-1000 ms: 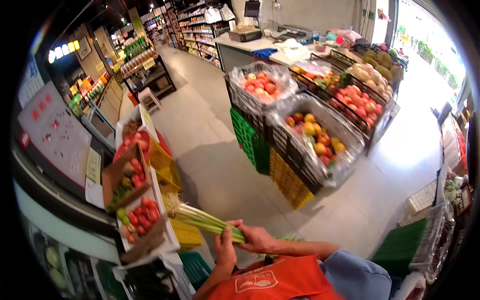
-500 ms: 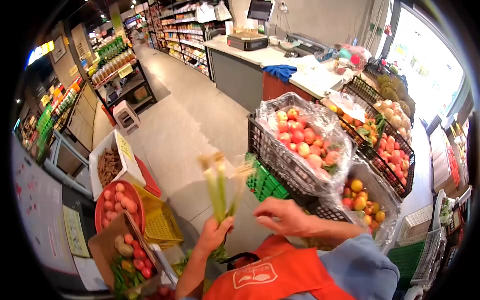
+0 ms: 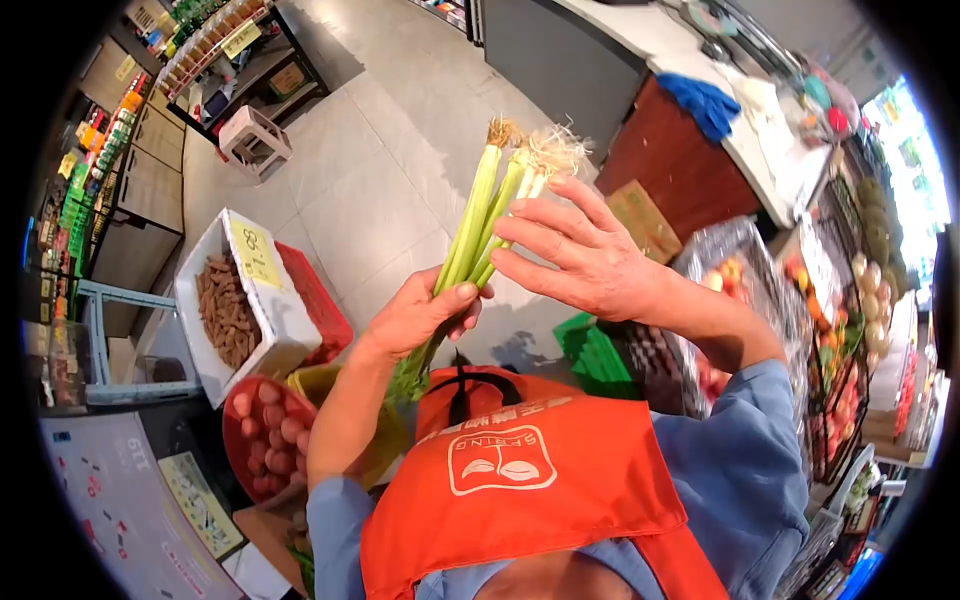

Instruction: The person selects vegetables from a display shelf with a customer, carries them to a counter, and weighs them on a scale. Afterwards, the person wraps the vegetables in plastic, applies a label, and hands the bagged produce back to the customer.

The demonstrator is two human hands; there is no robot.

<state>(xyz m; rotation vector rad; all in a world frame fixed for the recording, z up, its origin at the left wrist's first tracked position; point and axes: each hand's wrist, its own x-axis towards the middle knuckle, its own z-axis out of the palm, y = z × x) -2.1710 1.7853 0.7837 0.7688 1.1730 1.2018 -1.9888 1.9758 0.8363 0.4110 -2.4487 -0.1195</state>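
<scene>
My left hand (image 3: 420,315) is closed around a bunch of celery (image 3: 472,225), thumb across the stalks. The pale green stalks point up and away from me, with brown and whitish stringy roots (image 3: 555,152) at the far end. Below the fist, the leafy end (image 3: 408,375) hangs partly behind my forearm. My right hand (image 3: 590,250) is beside the stalks just under the roots, fingers stretched out and slightly apart. Its fingertips overlap the celery's edge; whether they touch it I cannot tell.
On the left are a white foam box (image 3: 262,325) of brown pieces, a red basin (image 3: 238,455) of round reddish produce and a red crate (image 3: 312,305). Right of me are a green crate (image 3: 592,362) and plastic-lined fruit crates. A counter (image 3: 690,150) with a blue cloth (image 3: 700,103) stands ahead.
The view has tilted down. The celery looks nearer and sharper, its roots leaning further right. My right hand has moved up beside the root end, and its curled fingers have stretched out.
</scene>
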